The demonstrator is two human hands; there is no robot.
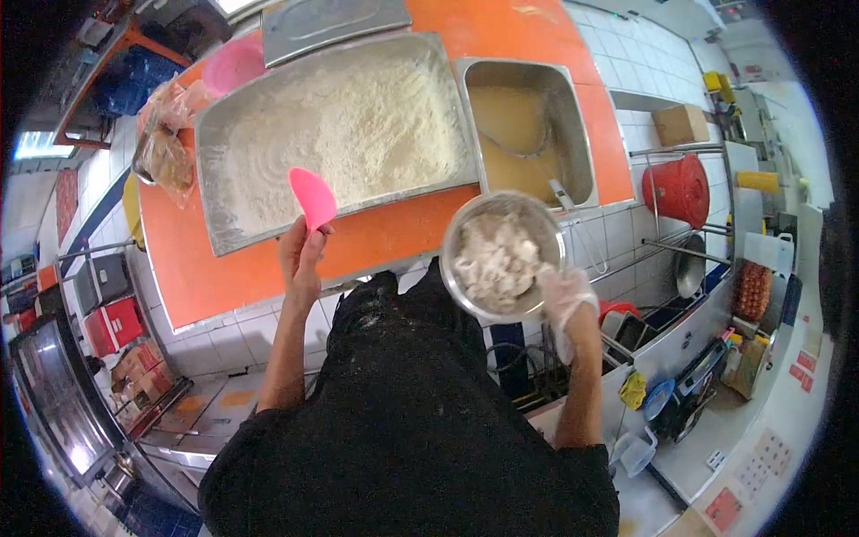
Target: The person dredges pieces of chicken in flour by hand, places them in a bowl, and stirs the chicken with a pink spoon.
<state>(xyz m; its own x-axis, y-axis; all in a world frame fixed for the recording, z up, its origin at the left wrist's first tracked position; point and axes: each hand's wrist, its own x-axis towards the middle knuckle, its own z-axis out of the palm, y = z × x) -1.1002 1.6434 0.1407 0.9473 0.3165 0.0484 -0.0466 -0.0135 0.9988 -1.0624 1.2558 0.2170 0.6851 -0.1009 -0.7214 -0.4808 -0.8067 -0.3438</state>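
Note:
In the head view, my left hand [302, 261] is closed round the handle end of a pink scoop [311, 199], its blade pointing up over the near edge of a metal tray [207, 192]. Pale flour [385, 134] covers the tray's bottom, heaped towards the right. My right hand [569, 302], in a clear plastic glove and slightly blurred, grips the right rim of a round metal bowl [450, 268]. White-coated pieces [497, 261] fill the bowl, which is held in front of my body, just off the table's near edge.
On the orange table [385, 234], a deep metal pan [581, 116] of cloudy liquid holds a wire-handled strainer [537, 154]. A metal lid [335, 25], a pink bowl [234, 64] and plastic bags [168, 159] lie around the tray. A red bucket [678, 190] is on the rack at right.

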